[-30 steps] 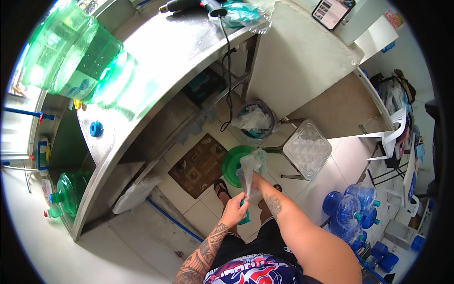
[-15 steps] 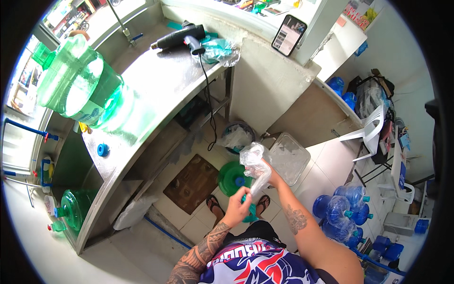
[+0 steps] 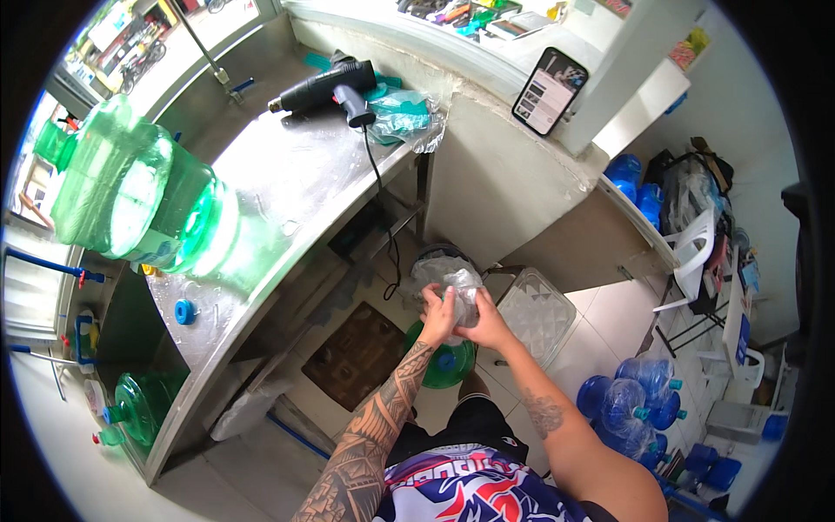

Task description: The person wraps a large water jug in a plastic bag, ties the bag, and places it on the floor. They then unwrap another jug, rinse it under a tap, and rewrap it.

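Note:
Crumpled clear plastic wrap (image 3: 461, 300) is bunched between my two hands, close to the bin. My left hand (image 3: 437, 317) grips its left side with curled fingers. On the other side, my right hand (image 3: 487, 325) is closed on the same wad. Below them, a green water jug (image 3: 450, 370) with a blue cap stands on the floor, partly covered by my hands. The bin (image 3: 426, 254), lined or filled with clear plastic, shows only in part behind the wrap. Whether anything green is still inside the wad, I cannot make out.
A large green jug (image 3: 130, 200), a loose blue cap (image 3: 184, 311) and a black heat gun (image 3: 317, 89) are on the metal counter (image 3: 252, 165). The gun's cord hangs over its edge. A clear plastic tub (image 3: 537, 317) sits right of the bin; several blue jugs (image 3: 626, 404) stand farther right.
Both hands have moved forward, toward the bin, and come together on the plastic wrap. The green piece that hung from my left hand no longer shows. The view has shifted slightly.

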A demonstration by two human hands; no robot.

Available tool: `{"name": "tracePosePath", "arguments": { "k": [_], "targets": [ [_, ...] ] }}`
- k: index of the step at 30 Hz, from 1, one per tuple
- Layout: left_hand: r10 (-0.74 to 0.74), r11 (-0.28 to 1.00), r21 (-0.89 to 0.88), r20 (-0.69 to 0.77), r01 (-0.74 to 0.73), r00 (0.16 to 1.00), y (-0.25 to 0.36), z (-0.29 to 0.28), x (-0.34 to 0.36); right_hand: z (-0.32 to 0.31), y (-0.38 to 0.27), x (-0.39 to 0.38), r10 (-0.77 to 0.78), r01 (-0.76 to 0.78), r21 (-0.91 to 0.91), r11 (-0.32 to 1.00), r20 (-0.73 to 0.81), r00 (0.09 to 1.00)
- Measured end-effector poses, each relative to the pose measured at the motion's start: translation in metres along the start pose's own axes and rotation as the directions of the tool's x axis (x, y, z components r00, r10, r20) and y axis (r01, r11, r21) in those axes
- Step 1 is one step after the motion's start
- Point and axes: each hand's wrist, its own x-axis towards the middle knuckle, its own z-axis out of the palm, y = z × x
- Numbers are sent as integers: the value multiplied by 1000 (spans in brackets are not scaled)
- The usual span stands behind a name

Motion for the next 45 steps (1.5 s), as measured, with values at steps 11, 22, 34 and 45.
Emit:
{"name": "tracePosePath", "arguments": {
  "k": [11, 22, 34, 45],
  "targets": [
    [86, 915, 366, 231, -168, 969, -95, 64, 128, 55, 235, 124, -95, 94, -84, 992, -16, 995],
    [423, 613, 696, 111, -374, 899, -237, 103, 231, 160, 398, 152, 44, 48, -500, 865, 171, 984],
    [282, 850, 454, 37, -268, 959, -284, 81, 246, 182, 501, 178, 756, -498, -585, 640, 363, 545],
    [56, 870, 481, 122, -108, 991, -290, 110, 242, 134, 390, 136, 448, -268, -537, 800, 239, 861]
  ]
}}
